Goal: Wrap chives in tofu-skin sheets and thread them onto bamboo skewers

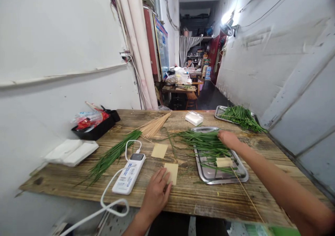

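On the bench (183,194), near its front edge, your left hand (157,190) lies flat with fingers loose, its tips pressing a pale square sheet (171,173); it grips nothing. A second sheet (159,150) lies just behind it. Toward the right side, your right hand (227,138) reaches onto the chives (204,142) heaped across the steel tray (222,175); whether its fingers have closed on any stalks you cannot tell from here. One rolled sheet on a skewer (223,162) rests in the tray, so the work looks barely begun: a bundle of skewers (155,124) sits unused at the back, more chives (112,155) lie left of centre, and another tray (239,115) holds more at the back right corner.
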The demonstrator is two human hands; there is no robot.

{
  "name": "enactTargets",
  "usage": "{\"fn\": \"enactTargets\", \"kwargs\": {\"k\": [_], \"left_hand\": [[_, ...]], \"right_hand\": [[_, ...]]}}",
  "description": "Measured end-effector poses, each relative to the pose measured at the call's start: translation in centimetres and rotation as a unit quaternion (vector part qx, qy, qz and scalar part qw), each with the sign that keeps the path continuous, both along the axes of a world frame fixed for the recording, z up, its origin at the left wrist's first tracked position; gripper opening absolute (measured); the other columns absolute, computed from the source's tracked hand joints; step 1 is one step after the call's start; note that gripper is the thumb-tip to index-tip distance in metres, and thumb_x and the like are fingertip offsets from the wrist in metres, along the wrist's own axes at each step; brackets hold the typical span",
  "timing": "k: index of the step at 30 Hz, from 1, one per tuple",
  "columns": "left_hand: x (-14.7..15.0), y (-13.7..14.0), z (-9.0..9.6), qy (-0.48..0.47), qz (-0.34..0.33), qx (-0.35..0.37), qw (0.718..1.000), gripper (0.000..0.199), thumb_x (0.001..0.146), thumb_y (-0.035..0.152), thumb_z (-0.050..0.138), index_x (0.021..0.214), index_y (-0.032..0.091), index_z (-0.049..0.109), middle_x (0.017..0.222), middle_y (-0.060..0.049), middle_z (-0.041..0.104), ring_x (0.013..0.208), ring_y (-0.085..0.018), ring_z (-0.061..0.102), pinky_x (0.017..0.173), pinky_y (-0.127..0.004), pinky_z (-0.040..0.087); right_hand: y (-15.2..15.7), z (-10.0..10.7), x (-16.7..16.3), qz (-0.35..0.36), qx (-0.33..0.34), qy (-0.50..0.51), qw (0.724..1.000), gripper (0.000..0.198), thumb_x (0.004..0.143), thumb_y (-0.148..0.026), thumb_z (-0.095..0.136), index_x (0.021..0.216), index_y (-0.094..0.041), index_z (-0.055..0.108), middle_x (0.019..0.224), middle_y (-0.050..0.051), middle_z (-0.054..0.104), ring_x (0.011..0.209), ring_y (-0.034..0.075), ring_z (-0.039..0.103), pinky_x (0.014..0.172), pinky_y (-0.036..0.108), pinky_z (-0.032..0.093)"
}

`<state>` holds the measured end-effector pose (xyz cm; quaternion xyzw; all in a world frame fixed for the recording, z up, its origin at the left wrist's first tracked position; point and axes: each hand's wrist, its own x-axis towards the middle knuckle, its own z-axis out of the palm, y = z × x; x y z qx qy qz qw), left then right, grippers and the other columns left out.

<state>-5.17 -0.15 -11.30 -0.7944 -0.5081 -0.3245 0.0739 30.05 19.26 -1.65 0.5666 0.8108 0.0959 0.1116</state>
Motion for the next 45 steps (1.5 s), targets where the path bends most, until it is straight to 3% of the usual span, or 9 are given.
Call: {"fn": "enactTargets", "kwargs": {"k": [11, 20, 24, 28, 32, 36, 38, 41, 45], "left_hand": [[0.0, -0.1, 0.7, -0.020, -0.013, 0.000, 1.000, 0.030, 0.087, 0.019, 0.051, 0.116, 0.015, 0.057, 0.124, -0.014, 0.056, 0.119, -0.027, 0.049, 0.097, -0.045, 0.048], [-0.2, -0.1, 0.8, -0.025, -0.016, 0.057, 0.998, 0.031, 0.088, 0.013, 0.049, 0.118, 0.016, 0.056, 0.122, -0.013, 0.059, 0.118, -0.026, 0.051, 0.095, -0.045, 0.048], [1.0, 0.5, 3.1, -0.033, -0.033, 0.106, 0.993, 0.034, 0.088, 0.008, 0.046, 0.120, 0.016, 0.056, 0.118, -0.012, 0.062, 0.118, -0.025, 0.052, 0.094, -0.045, 0.048], [4.6, 1.8, 7.6, -0.024, -0.091, 0.141, 0.985, 0.041, 0.088, 0.004, 0.042, 0.126, 0.015, 0.052, 0.124, -0.012, 0.059, 0.123, -0.025, 0.047, 0.099, -0.045, 0.044], [8.7, 2.2, 11.8, -0.066, -0.109, 0.062, 0.990, 0.036, 0.092, 0.015, 0.041, 0.125, 0.012, 0.054, 0.125, -0.015, 0.058, 0.117, -0.026, 0.052, 0.099, -0.046, 0.043], [10.6, 1.5, 14.2, -0.180, -0.173, -0.141, 0.958, 0.032, 0.092, 0.019, 0.037, 0.111, 0.015, 0.062, 0.096, -0.009, 0.069, 0.085, -0.019, 0.063, 0.078, -0.031, 0.051], [10.8, 1.2, 14.8, -0.222, -0.192, -0.224, 0.929, 0.028, 0.090, 0.018, 0.039, 0.091, 0.015, 0.067, 0.077, -0.004, 0.067, 0.069, -0.015, 0.059, 0.067, -0.025, 0.047], [10.8, 1.2, 15.0, -0.276, -0.209, -0.288, 0.893, 0.030, 0.088, 0.024, 0.042, 0.067, 0.014, 0.062, 0.064, -0.002, 0.060, 0.063, -0.013, 0.052, 0.063, -0.023, 0.040], [10.7, 1.0, 15.0, -0.381, -0.213, -0.377, 0.817, 0.037, 0.085, 0.042, 0.048, 0.062, 0.013, 0.057, 0.057, 0.000, 0.050, 0.053, -0.009, 0.040, 0.052, -0.020, 0.030]], "right_hand": [[-0.9, 4.1, 0.8, -0.012, 0.003, -0.015, 1.000, 0.028, 0.088, -0.018, 0.041, 0.093, -0.012, 0.067, 0.092, 0.016, 0.069, 0.086, 0.021, 0.063, 0.069, 0.026, 0.039], [-2.8, 7.8, 2.0, -0.029, 0.087, -0.008, 0.996, 0.034, 0.092, -0.022, 0.034, 0.089, -0.013, 0.067, 0.087, 0.014, 0.070, 0.080, 0.021, 0.063, 0.064, 0.026, 0.036], [-5.6, 8.3, -0.4, 0.008, 0.095, -0.008, 0.995, 0.026, 0.087, -0.013, 0.040, 0.085, -0.013, 0.066, 0.082, 0.012, 0.069, 0.075, 0.019, 0.062, 0.062, 0.025, 0.035], [-10.2, 8.0, -5.1, 0.127, 0.099, -0.012, 0.987, 0.024, 0.082, -0.005, 0.043, 0.091, -0.013, 0.064, 0.080, 0.009, 0.067, 0.068, 0.019, 0.059, 0.057, 0.028, 0.035], [-14.5, 7.6, -8.1, 0.299, 0.175, 0.004, 0.938, 0.024, 0.084, -0.005, 0.042, 0.089, -0.012, 0.064, 0.077, 0.008, 0.064, 0.065, 0.018, 0.055, 0.058, 0.030, 0.038], [-16.7, 7.1, -8.0, 0.365, 0.255, 0.030, 0.895, 0.026, 0.087, -0.007, 0.038, 0.091, -0.012, 0.063, 0.081, 0.009, 0.065, 0.066, 0.018, 0.054, 0.057, 0.031, 0.039], [-17.2, 7.2, -7.4, 0.369, 0.277, 0.038, 0.886, 0.029, 0.089, -0.008, 0.035, 0.089, -0.012, 0.064, 0.081, 0.009, 0.066, 0.063, 0.017, 0.054, 0.055, 0.031, 0.039], [-17.9, 7.8, -6.3, 0.354, 0.272, 0.090, 0.890, 0.032, 0.092, -0.013, 0.034, 0.100, -0.013, 0.064, 0.096, 0.011, 0.068, 0.070, 0.018, 0.059, 0.059, 0.031, 0.045], [-18.7, 8.8, -4.2, 0.223, 0.246, 0.331, 0.883, 0.033, 0.092, -0.023, 0.042, 0.121, -0.020, 0.057, 0.117, 0.010, 0.063, 0.099, 0.020, 0.061, 0.082, 0.034, 0.050]]}}
